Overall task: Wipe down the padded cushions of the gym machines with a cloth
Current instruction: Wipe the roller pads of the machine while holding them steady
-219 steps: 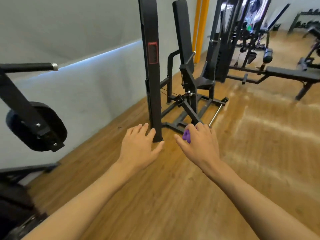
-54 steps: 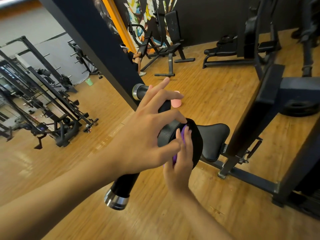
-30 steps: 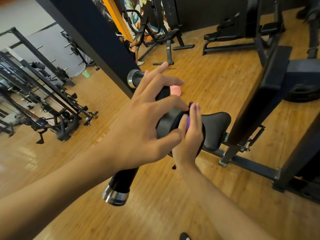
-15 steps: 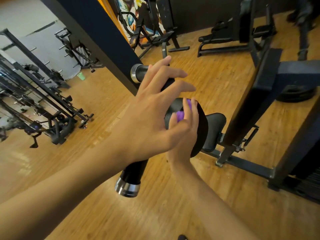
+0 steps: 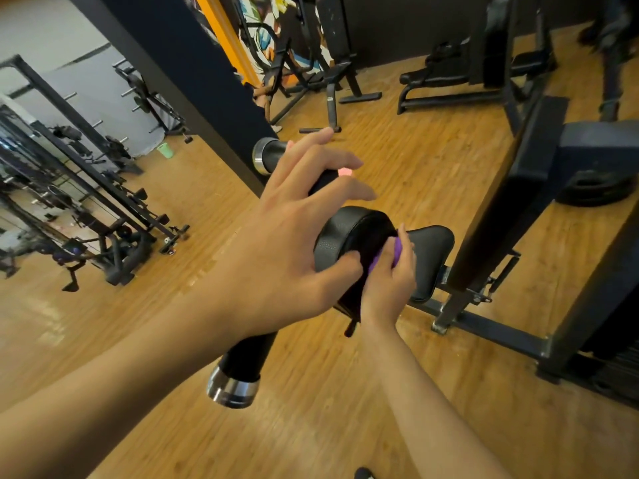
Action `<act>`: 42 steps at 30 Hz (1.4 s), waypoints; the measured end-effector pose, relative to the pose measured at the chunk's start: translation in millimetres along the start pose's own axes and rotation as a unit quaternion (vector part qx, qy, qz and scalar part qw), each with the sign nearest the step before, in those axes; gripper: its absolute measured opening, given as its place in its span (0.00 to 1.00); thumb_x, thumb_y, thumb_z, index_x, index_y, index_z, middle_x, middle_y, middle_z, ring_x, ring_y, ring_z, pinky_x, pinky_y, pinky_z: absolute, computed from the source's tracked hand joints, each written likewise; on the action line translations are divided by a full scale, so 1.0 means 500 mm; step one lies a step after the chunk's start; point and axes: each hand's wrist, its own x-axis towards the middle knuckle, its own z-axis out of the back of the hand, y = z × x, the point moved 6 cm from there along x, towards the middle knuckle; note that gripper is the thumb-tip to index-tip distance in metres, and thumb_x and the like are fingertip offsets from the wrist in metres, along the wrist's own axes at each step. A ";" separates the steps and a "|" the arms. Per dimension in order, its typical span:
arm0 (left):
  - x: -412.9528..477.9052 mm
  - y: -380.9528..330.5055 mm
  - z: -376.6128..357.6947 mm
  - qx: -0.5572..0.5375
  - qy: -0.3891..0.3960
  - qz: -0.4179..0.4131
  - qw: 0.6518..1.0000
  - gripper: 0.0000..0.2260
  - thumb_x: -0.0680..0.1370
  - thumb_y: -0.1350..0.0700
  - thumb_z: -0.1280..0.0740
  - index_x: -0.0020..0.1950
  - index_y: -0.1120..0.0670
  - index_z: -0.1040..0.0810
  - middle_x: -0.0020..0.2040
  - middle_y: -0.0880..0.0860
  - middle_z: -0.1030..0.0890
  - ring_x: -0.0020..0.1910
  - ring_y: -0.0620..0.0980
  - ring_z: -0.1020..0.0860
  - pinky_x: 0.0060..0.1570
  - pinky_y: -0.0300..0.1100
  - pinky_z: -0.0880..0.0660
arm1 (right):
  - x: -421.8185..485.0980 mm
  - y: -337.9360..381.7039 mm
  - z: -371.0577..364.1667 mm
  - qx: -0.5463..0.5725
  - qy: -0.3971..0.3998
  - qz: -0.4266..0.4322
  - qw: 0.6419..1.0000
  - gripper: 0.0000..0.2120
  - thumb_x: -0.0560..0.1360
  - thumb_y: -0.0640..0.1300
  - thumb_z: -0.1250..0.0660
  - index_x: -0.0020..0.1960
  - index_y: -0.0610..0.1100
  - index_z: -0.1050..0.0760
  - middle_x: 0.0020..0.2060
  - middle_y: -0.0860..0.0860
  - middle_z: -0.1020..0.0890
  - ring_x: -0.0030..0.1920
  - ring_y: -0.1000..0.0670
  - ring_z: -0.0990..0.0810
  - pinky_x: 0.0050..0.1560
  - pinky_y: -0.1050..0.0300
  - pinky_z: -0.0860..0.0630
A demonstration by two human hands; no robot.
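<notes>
A round black padded cushion (image 5: 345, 233) sits on a black bar with chrome end caps (image 5: 238, 368) at the middle of the view. My left hand (image 5: 294, 233) steadies the cushion, thumb on its near face and fingers spread over the top. My right hand (image 5: 389, 281) holds a purple cloth (image 5: 389, 252) and presses it against the cushion's right face. Most of the cloth is hidden under my fingers. A black padded seat (image 5: 432, 257) lies just behind the cushion.
The machine's dark frame (image 5: 498, 216) rises to the right, with its base rail (image 5: 498, 331) on the wooden floor. A thick dark post (image 5: 193, 81) crosses the upper left. Cable machines (image 5: 86, 216) stand at left, benches (image 5: 446, 81) at the back. A weight plate (image 5: 594, 188) lies far right.
My right hand slid the purple cloth down and to the right over the cushion's face. My left hand stays on the cushion. The camera shifted slightly.
</notes>
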 end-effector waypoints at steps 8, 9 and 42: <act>-0.012 -0.001 0.003 -0.005 -0.002 0.002 1.000 0.21 0.73 0.46 0.36 0.65 0.51 0.20 0.73 0.49 0.29 0.83 0.47 0.47 0.81 0.54 0.50 | -0.015 0.069 -0.023 -0.026 0.049 0.196 0.979 0.18 0.86 0.42 0.40 0.74 0.40 0.28 0.73 0.46 0.26 0.76 0.51 0.31 0.71 0.62 0.30; -0.014 0.001 0.003 -0.003 0.002 0.001 1.000 0.21 0.73 0.47 0.35 0.64 0.51 0.20 0.73 0.49 0.29 0.83 0.48 0.47 0.81 0.55 0.51 | 0.007 0.052 -0.017 -0.030 0.042 0.159 0.986 0.18 0.86 0.43 0.41 0.74 0.41 0.28 0.72 0.47 0.25 0.75 0.50 0.30 0.70 0.64 0.29; -0.041 -0.004 0.012 0.008 0.030 0.021 0.999 0.20 0.73 0.47 0.37 0.61 0.52 0.18 0.70 0.51 0.28 0.81 0.49 0.44 0.81 0.48 0.47 | -0.160 0.084 -0.053 -0.060 0.096 0.258 0.959 0.27 0.79 0.32 0.30 0.76 0.42 0.31 0.76 0.41 0.31 0.76 0.42 0.32 0.71 0.41 0.29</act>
